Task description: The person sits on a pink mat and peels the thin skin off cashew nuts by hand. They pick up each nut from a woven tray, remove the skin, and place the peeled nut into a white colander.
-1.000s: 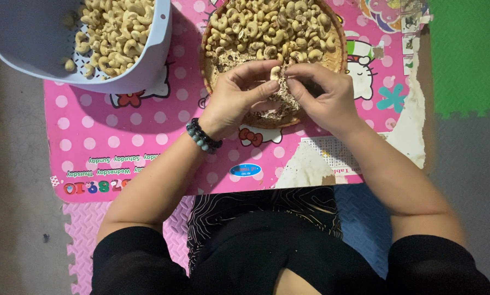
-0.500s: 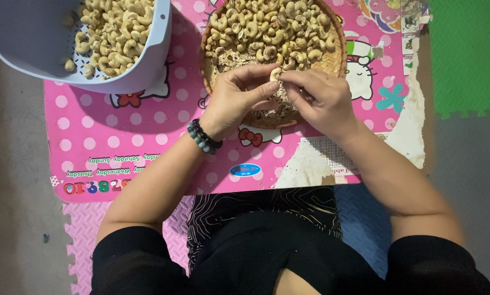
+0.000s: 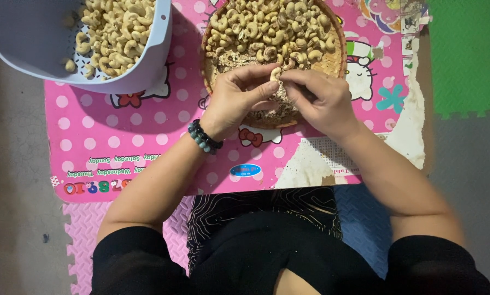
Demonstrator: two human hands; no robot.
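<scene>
Colander: at far left we see a pale grey colander (image 3: 15, 49) with a perforated floor, holding a heap of peeled cashews (image 3: 116, 33).
Desk: a low pink desk (image 3: 119, 136) with white polka dots and cartoon prints carries both containers; its covering is worn away at the right edge.
Bracelet: a dark beaded bracelet (image 3: 204, 136) sits on our left wrist.
Left hand: our left hand (image 3: 236, 101) is over the near part of the tray, thumb and fingertips pinched on one cashew (image 3: 276, 72).
Cashew: the pale nut sits between the two hands, just above the tray's near half, touched by fingers from both sides.
Tray: a round woven tray (image 3: 338, 60) holds a pile of cashew kernels (image 3: 266, 27) at its far side and brown skin flakes (image 3: 280, 109) near our hands.
Right hand: our right hand (image 3: 321, 101) grips the same cashew with its fingertips, the other fingers curled.
Floor: green foam mat (image 3: 469, 54) at far right, grey floor (image 3: 10, 218) at left.
</scene>
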